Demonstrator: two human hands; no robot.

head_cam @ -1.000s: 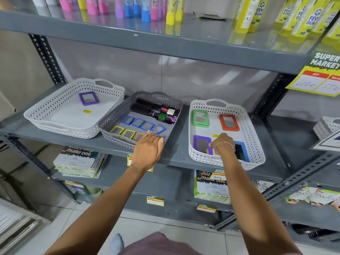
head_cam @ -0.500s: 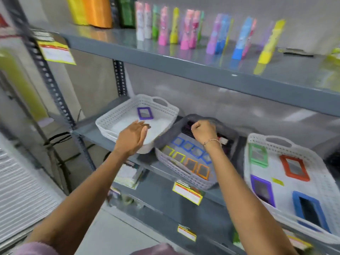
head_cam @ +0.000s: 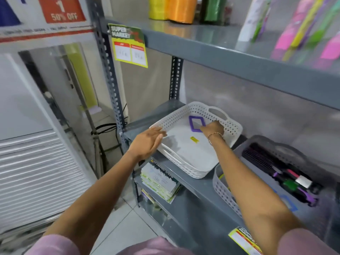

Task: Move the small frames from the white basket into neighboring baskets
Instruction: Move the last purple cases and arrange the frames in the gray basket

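The person's right hand [head_cam: 211, 128] pinches the purple rectangular small frame [head_cam: 196, 123] at the perforated white plastic basket's [head_cam: 232, 130] one o'clock corner, left hand [head_cam: 147, 143] slack on its rim; next, seemingly, lift it toward the grey basket [head_cam: 223, 192].

The white basket [head_cam: 233, 129] has walls dotted with small holes, and a purple frame [head_cam: 193, 124] and a yellow sticker [head_cam: 194, 139] lie in it. The neighbouring basket [head_cam: 223, 192] is grey (same perforated pattern). The shelf [head_cam: 193, 203] is dark grey; both sleeves are dusty pink.
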